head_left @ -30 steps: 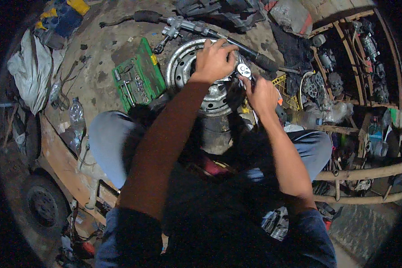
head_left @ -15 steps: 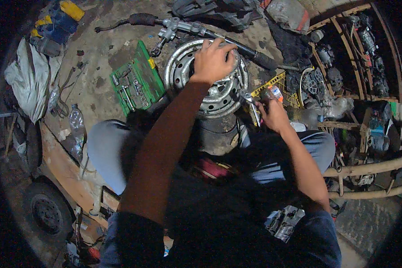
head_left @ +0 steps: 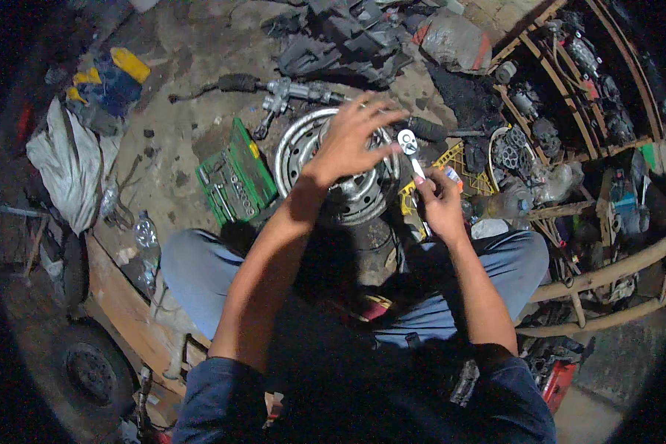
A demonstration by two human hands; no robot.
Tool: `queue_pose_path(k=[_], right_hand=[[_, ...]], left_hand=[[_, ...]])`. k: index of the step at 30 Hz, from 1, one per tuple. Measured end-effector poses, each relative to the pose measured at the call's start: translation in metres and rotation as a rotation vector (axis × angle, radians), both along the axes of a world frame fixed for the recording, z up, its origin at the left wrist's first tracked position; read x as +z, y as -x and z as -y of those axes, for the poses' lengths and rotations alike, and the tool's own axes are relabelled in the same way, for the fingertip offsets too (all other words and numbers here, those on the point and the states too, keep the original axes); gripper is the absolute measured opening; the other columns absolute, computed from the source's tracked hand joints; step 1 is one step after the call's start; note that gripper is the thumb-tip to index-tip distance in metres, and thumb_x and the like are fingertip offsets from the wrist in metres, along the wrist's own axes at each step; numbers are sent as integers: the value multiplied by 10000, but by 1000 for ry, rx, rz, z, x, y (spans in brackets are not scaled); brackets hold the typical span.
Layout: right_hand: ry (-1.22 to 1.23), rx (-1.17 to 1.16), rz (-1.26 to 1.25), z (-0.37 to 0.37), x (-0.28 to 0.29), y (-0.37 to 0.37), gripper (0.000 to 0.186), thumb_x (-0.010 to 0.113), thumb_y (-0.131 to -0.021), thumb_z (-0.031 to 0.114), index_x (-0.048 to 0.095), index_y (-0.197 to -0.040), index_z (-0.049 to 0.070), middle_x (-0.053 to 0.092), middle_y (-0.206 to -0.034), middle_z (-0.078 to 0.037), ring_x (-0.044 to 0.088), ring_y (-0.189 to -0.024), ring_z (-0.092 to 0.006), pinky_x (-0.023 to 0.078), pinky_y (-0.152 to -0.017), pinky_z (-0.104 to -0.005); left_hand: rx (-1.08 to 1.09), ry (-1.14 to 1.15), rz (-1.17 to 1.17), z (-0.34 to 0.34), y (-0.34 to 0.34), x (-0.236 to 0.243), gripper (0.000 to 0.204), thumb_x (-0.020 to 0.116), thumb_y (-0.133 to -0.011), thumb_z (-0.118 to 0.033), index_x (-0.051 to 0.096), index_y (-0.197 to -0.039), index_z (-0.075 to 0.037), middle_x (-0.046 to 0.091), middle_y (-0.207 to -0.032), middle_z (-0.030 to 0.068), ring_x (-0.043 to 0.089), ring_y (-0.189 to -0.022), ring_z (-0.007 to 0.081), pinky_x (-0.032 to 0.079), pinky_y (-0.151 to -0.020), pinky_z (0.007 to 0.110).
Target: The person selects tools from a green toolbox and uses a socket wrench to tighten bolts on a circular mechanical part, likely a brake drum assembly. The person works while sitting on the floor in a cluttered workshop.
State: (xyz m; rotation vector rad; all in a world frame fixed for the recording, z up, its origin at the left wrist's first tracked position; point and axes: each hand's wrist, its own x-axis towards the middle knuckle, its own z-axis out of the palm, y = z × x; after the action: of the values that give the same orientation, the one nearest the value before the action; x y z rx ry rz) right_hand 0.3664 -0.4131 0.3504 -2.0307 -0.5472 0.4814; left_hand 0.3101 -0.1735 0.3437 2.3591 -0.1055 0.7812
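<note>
— Gripping what, going from the left?

— Passing a green tool box first, lying open on the floor, touched by neither hand. Then holding nothing with the left hand: spread wide over the silver wheel, after resting on its middle half a second ago. Hard to tell whether still brushing it.

— And lying where, that wheel?

— Roughly flat, in front of the knees, right below the left hand.

— And farther right?

— Clasping a ratchet wrench by the handle with the right hand. Now showing its round head plainly, after being angled away beside the rim half a second ago. Too close to the left thumb to tell touching from apart.

— Meaning what for the work?

— Probably a break in turning: with the wheel no longer pinned by the palm, and with the wrench seemingly not seated on it.
</note>
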Motion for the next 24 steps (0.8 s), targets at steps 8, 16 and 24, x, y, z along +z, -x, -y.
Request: queue_pose_path(k=[8, 16, 24], right_hand=[[-54, 90, -62, 8, 28, -4, 273, 671, -963, 208, 702, -982, -63, 656, -738, -66, 578, -687, -123, 457, -630, -309], [-59, 179, -154, 16, 64, 2, 280, 654, -986, 224, 708, -1001, -50, 567, -653, 17, 482, -583, -66, 363, -530, -266], [-129, 121, -318, 9, 64, 4, 297, 639, -992, 222, 710, -1002, -65, 613, -679, -14, 522, -592, -82, 380, -527, -272]], left_hand=[[-208, 36, 1, 29, 13, 32, 262, 753, -852, -133, 731, -1112, -114, 633, -1273, 123, 641, -1135, 344, 529, -946, 422], [-237, 67, -43, 34, 23, 53, 226, 777, -802, -74, 727, -1022, -64, 655, -1206, 139, 652, -1101, 351, 523, -931, 409], [-132, 172, 28, 32, 26, 51, 330, 750, -854, -121, 696, -1179, -97, 667, -1266, 130, 644, -1149, 348, 499, -991, 408]])
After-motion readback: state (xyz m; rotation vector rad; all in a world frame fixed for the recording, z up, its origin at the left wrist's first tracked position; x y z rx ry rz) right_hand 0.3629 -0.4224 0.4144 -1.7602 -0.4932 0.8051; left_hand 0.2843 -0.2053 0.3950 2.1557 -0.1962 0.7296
